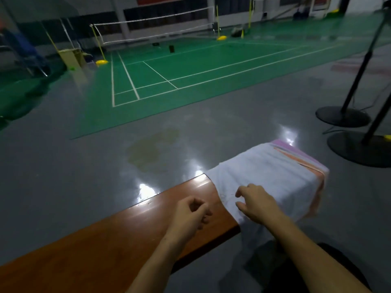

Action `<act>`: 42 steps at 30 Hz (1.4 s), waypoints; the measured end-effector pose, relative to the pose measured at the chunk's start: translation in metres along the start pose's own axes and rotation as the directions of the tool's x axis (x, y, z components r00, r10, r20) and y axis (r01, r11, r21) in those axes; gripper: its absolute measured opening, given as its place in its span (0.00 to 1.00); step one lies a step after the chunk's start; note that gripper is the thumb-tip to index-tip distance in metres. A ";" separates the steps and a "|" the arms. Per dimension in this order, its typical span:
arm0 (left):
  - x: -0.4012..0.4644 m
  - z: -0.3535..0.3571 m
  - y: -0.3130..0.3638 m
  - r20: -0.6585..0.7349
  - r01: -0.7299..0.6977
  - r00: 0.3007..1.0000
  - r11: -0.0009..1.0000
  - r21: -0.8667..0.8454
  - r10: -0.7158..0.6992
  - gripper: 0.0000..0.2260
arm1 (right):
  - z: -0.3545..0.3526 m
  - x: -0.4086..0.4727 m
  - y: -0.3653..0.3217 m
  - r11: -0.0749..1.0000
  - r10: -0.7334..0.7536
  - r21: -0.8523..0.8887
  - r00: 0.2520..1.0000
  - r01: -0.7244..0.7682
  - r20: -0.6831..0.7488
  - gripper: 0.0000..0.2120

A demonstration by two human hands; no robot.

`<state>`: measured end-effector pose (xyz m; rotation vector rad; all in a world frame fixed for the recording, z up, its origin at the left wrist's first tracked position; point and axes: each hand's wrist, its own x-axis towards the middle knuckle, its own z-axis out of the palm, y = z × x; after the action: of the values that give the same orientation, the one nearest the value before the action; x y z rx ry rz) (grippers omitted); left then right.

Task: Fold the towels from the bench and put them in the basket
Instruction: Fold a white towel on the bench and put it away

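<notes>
Head view: a white towel (pixel 268 178) is seen draped over the far end of the bench (pixel 118 235), with an orange (pixel 317 187) and a pink towel (pixel 289 148) showing at its far edge, apparently stacked beneath. No basket is visible in the frame.

Several things could go wrong from here. The white towel hangs off the bench on the near side and the end, so a pull at one corner alone is likely to drag the whole cloth, and perhaps the layers under it, onto the floor (pixel 105 166). If the top layer is not separated cleanly, two towels may be lifted together and the fold spoiled. The lighting is dim and the frame is blurred, so edges and corners may be misjudged. With the basket out of sight, its direction cannot be told.

The right hand (pixel 258 205) is held over the near corner of the white towel, fingers spread and bent downward in a moderately wide claw. The fingertips seem to be at or just above the cloth; whether contact is made cannot be told, and nothing is yet pinched. The left hand (pixel 190 216) is held above the bare wood just beside the towel's edge, its fingers loosely curled inward. Nothing is held in it, and it is not seen to touch the bench.
</notes>
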<state>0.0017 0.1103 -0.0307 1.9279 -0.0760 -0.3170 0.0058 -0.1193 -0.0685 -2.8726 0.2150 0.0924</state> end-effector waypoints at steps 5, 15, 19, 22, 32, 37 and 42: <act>0.054 0.062 -0.006 0.005 0.074 0.997 0.974 0.214 -0.077 0.08 | 0.007 0.020 0.027 0.989 0.148 0.015 0.987 -0.150 0.068 0.15; 0.100 0.104 -0.020 -0.151 0.079 0.988 0.939 0.334 -0.030 0.11 | 0.018 0.030 0.032 0.976 0.141 0.175 0.989 -0.132 -0.040 0.07; 0.100 0.082 -0.027 -0.126 0.016 0.992 0.998 -0.060 -0.024 0.07 | 0.016 0.035 0.016 0.980 0.114 0.189 0.942 -0.056 -0.315 0.13; 0.099 0.064 -0.033 -0.150 0.040 0.985 0.962 -0.269 -0.083 0.08 | 0.023 0.029 0.002 0.967 -0.033 0.213 0.904 0.136 -0.426 0.09; 0.076 -0.011 -0.055 -0.114 0.022 0.986 0.785 -0.619 -0.118 0.23 | 0.041 0.011 -0.068 0.703 -0.414 0.535 0.881 0.468 -0.227 0.06; 0.055 -0.057 -0.093 -0.247 -0.029 0.964 0.881 -0.471 -0.100 0.26 | 0.063 0.006 -0.102 0.695 -0.529 0.516 0.842 0.501 -0.105 0.11; 0.019 -0.102 -0.122 -0.408 -0.068 0.910 0.945 -0.321 -0.073 0.22 | 0.081 0.013 -0.106 0.875 -0.474 0.113 0.881 0.472 -0.008 0.28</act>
<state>0.0339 0.2447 -0.1117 1.6226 0.2484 0.0846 0.0310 0.0013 -0.1213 -2.7202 -0.4757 0.0140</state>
